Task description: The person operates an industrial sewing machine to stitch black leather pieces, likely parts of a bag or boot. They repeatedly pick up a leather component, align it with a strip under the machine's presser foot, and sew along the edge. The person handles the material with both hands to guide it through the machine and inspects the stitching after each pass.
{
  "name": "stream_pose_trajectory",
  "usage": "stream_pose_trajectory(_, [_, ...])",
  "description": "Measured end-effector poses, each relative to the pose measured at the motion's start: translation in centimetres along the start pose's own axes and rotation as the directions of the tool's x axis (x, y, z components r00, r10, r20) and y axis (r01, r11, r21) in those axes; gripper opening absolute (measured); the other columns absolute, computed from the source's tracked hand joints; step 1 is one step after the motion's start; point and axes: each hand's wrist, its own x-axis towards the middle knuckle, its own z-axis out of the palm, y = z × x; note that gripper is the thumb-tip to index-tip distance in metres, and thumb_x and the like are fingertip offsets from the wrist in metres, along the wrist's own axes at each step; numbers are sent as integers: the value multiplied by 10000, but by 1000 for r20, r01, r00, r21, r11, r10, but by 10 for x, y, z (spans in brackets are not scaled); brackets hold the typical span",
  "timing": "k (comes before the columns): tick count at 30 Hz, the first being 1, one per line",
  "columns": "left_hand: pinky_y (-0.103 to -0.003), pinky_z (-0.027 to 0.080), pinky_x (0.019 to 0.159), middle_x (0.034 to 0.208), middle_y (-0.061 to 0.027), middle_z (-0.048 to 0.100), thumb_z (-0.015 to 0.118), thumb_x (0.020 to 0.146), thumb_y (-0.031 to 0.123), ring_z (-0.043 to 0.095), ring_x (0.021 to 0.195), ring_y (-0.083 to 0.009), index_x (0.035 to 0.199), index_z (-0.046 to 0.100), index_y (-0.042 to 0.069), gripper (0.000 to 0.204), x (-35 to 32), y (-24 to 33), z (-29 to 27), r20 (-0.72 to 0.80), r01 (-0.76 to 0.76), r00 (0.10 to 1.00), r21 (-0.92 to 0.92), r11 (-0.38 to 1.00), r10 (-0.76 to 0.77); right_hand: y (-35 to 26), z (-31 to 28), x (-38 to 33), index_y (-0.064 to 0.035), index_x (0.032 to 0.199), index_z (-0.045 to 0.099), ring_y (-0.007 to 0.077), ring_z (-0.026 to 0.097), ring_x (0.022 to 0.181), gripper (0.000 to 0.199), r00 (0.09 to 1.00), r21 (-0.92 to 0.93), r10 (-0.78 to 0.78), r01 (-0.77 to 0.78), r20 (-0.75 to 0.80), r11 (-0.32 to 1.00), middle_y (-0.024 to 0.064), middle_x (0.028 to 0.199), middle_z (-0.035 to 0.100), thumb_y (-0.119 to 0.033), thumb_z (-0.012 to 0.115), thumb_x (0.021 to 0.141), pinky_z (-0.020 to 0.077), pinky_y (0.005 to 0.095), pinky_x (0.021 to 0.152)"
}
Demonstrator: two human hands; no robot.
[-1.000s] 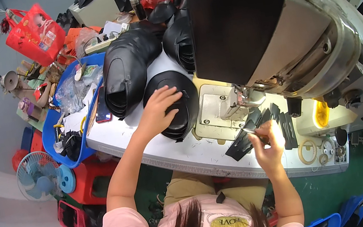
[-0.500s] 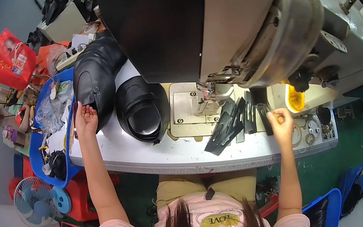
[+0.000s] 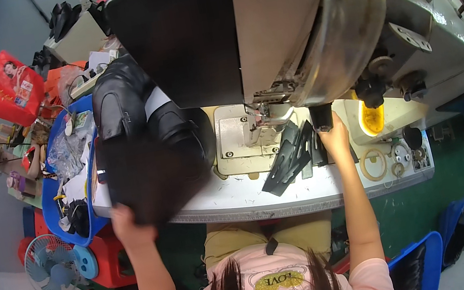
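Note:
My left hand (image 3: 132, 226) is closed on the lower left edge of a black leather piece (image 3: 154, 177), which is smeared by motion and hangs over the table's left part. Behind it lie a stack of black leather shoe uppers (image 3: 121, 99) and another black upper (image 3: 195, 130), partly covered. My right hand (image 3: 334, 134) is at the sewing machine's dark lower fitting (image 3: 321, 117). Its fingers are partly hidden there, and what they hold, if anything, cannot be made out. Several flat black leather strips (image 3: 288, 163) lie just left of this hand.
The large sewing machine (image 3: 285, 24) looms over the white table (image 3: 241, 198), its metal plate (image 3: 234, 157) at the middle. A blue basket (image 3: 100, 208) of scraps stands left, above a fan (image 3: 52, 270). Tape rolls (image 3: 374, 164) and bobbins (image 3: 399, 151) lie right.
My left hand has moved down toward the table's front edge and taken hold of the black leather piece. My right hand has moved up and slightly left, to the machine's dark fitting.

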Motion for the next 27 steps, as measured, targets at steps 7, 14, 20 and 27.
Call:
stream_pose_trajectory(7, [-264, 440, 779, 962, -20, 585, 638, 767, 77, 533, 877, -101, 1026, 579, 0, 276, -25, -90, 34, 315, 265, 775, 625, 734, -548, 19, 20, 2, -36, 872, 570, 309, 556, 816, 295, 999, 20, 8, -8, 32, 1000, 147, 864, 562, -89, 715, 620, 437, 358, 726])
stream_pose_trajectory(14, [-254, 407, 841, 1072, -58, 543, 563, 821, 68, 508, 956, -114, 1125, 504, -23, 323, -4, -79, 28, 194, 223, 919, 464, 857, -344, 14, 15, -2, -33, 892, 539, 297, 557, 816, 268, 997, 8, -54, 53, 53, 999, 127, 868, 556, -21, 667, 658, 443, 365, 714])
stream_pose_trajectory(20, [-215, 396, 753, 964, -15, 568, 479, 890, 135, 495, 860, -65, 1032, 548, -37, 234, -41, -65, 40, 309, 152, 896, 463, 873, -320, 9, 14, -1, -39, 894, 538, 336, 560, 793, 256, 997, -59, -27, 31, 73, 998, 154, 837, 577, -42, 663, 670, 440, 385, 707])
stream_pose_trajectory(27, [-219, 354, 658, 835, -5, 499, 412, 922, 177, 441, 748, -60, 912, 517, -28, 231, -39, -84, 57, 413, 68, 830, 592, 803, -375, 26, 10, 2, 18, 814, 558, 347, 571, 750, 216, 997, 104, 78, -77, -5, 992, 187, 754, 588, -101, 680, 682, 433, 377, 692])
